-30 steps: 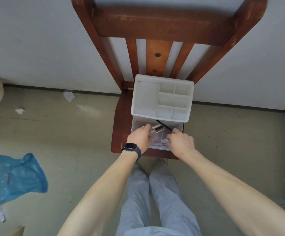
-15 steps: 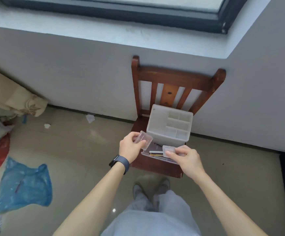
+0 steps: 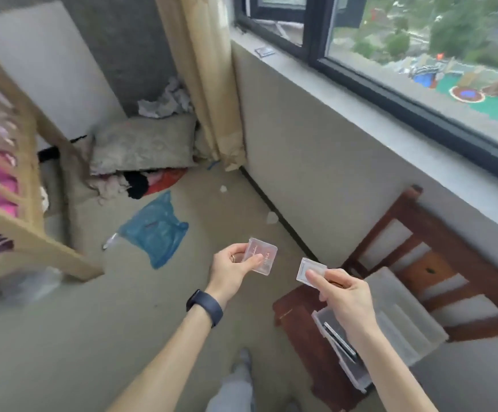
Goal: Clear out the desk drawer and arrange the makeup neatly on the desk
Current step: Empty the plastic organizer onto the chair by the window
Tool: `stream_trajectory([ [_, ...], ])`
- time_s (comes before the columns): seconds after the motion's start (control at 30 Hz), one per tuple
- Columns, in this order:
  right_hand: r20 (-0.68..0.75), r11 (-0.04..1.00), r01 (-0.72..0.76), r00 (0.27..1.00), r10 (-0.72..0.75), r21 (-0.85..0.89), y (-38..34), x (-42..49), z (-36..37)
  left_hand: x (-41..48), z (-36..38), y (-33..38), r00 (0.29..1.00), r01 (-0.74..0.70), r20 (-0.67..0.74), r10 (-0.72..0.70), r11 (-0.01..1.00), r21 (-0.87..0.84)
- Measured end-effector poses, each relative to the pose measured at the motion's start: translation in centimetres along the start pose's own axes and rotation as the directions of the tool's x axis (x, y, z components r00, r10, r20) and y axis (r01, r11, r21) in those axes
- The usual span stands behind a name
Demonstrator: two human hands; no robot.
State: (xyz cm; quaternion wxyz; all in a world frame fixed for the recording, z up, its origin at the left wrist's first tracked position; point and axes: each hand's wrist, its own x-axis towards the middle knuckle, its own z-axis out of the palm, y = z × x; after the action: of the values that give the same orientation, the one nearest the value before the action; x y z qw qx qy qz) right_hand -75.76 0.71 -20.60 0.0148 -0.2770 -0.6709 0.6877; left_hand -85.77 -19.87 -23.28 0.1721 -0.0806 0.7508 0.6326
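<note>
I note: left hand (image 3: pixel 235 264) grips clear square lettered compact (image 3: pixel 262 260) left of chair (image 3: pixel 293 318); right hand (image 3: pixel 344 297) pinches smaller frosted case (image 3: pixel 310 270) nearer chair.

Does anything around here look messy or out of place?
Yes. A crumpled blue plastic bag and paper scraps lie on the floor, clothes are heaped by a pillow, and the organizer's drawer stands pulled open on the chair.
</note>
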Motion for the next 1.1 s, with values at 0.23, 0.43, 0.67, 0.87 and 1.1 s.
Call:
stream_trajectory([
  [0.23,0.434,0.98,0.147,0.898,-0.075,-0.136,-1.2,-2.6,15.7,-12.3,-16.9,-3.3,0.852,-0.065,-0.519,-0.061,0.973,-0.22],
  [0.43,0.815,0.902,0.394,0.572,-0.092,-0.175,-0.8,-15.9,33.1,-28.7,-32.4,-7.8,0.513,-0.228,-0.852,-0.104,0.94,-0.252],
  [0.67,0.991,0.87,0.49,0.134,-0.017,-0.051,2.8,-37.4,50.2,-50.3,-46.9,-14.7,0.126,-0.305,-0.982,-0.14,0.936,-0.173],
  [0.87,0.994,0.88,0.474,-0.104,0.036,0.018,5.4,-53.0,60.6,-64.7,-55.4,-18.4,-0.144,-0.304,-0.969,-0.199,0.941,-0.148],
  [1.1,0.961,0.907,0.414,-0.272,0.045,0.074,7.6,-65.9,74.8,-72.8,-67.1,-22.4,-0.317,-0.319,-0.922,-0.224,0.94,-0.119],
])
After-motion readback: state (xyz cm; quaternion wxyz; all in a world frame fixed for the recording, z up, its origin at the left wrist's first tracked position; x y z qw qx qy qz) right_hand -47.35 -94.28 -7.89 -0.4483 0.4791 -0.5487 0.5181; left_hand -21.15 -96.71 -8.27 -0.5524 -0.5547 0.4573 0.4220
